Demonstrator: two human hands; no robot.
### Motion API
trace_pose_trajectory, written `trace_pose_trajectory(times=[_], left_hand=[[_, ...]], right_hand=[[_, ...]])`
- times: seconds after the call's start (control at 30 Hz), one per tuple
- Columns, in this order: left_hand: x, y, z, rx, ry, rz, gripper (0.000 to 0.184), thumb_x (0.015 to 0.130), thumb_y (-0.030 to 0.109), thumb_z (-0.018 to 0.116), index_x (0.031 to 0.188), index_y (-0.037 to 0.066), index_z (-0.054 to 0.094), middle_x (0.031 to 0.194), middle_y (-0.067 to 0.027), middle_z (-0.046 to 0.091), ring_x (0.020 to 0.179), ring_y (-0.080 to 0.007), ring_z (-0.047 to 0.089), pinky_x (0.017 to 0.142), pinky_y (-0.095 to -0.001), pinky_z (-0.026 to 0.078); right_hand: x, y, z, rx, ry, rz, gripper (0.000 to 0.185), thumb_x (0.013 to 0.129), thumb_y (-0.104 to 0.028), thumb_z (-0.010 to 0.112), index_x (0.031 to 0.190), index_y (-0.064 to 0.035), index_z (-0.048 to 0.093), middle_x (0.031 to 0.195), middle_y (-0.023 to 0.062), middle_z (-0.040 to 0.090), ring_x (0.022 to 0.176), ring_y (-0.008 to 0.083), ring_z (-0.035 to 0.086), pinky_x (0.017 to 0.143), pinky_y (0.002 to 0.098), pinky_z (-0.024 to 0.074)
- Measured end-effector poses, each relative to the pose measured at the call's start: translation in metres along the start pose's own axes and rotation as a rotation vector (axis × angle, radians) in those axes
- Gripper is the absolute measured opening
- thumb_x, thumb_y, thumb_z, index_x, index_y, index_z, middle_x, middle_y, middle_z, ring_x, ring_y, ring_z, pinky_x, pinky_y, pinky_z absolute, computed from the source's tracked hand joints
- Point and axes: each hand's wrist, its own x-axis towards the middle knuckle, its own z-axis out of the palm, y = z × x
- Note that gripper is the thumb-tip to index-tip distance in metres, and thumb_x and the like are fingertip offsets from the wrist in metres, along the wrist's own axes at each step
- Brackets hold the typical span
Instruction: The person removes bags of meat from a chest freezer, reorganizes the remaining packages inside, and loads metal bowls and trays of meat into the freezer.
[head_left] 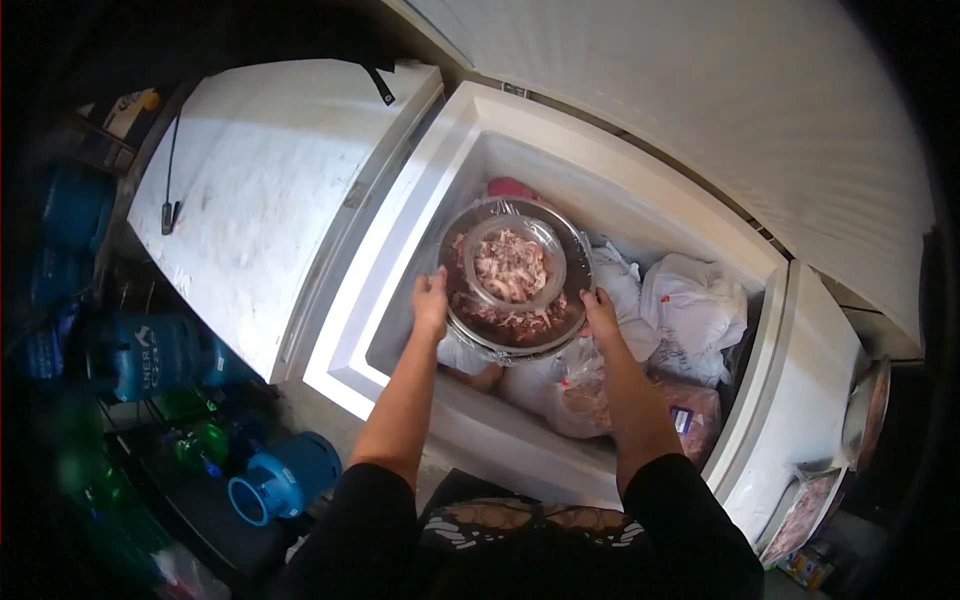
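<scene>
Between my two hands is a wide metal bowl (pixel 575 235) with chopped raw meat in it and clear plastic film around its edge. A smaller clear bowl (pixel 556 262), also holding chopped meat (pixel 510 268), sits within or on top of it; I cannot tell which. My left hand (pixel 430 303) grips the wide bowl's left rim, and my right hand (pixel 601 318) grips its right rim. Both bowls are over the opening of a white chest freezer (pixel 340 350). White plastic bags (pixel 695 300) and a bag of pinkish meat (pixel 690 415) lie inside it, partly hidden by the bowl and my right arm.
The freezer's raised lid (pixel 700 110) stands behind. To the left is another white lid (pixel 270 190). Blue gas cylinders (pixel 285 478) are at the lower left. A wrapped tray of meat (pixel 800 515) rests on the white surface (pixel 790 400) at right.
</scene>
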Motion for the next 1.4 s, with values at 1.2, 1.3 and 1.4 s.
trace_pose_trajectory(times=[1.2, 1.3, 1.4], left_hand=[[-0.368, 0.001, 0.244, 0.249, -1.135, 0.679, 0.025, 0.077, 0.0, 0.056, 0.1, 0.005, 0.048, 0.095, -0.0061, 0.049, 0.086, -0.0169, 0.049, 0.075, -0.0274, 0.043], [-0.475, -0.028, 0.302, 0.239, -1.484, 0.687, 0.021, 0.079, 0.004, 0.056, 0.099, 0.007, 0.049, 0.089, -0.0038, 0.052, 0.08, -0.016, 0.052, 0.07, -0.0269, 0.045], [-0.583, -0.043, 0.334, 0.447, -1.746, 0.005, 0.03, 0.082, 0.017, 0.057, 0.107, 0.007, 0.045, 0.093, -0.0059, 0.055, 0.084, -0.0176, 0.055, 0.07, -0.0301, 0.047]], right_hand=[[-0.487, 0.238, -0.513, 0.013, 2.066, -0.097, 0.035, 0.078, -0.015, 0.059, 0.11, -0.0048, 0.052, 0.095, 0.0107, 0.054, 0.081, 0.0209, 0.054, 0.073, 0.0315, 0.0439], [-0.522, 0.214, -0.551, 0.821, 1.389, -0.103, 0.026, 0.085, -0.017, 0.051, 0.107, -0.0028, 0.052, 0.097, 0.0088, 0.055, 0.084, 0.0197, 0.055, 0.074, 0.0291, 0.0453], [-0.506, 0.245, -0.597, 0.774, 1.08, -0.339, 0.021, 0.088, -0.015, 0.046, 0.106, -0.0054, 0.052, 0.092, 0.0052, 0.055, 0.077, 0.0162, 0.054, 0.07, 0.0276, 0.0469]])
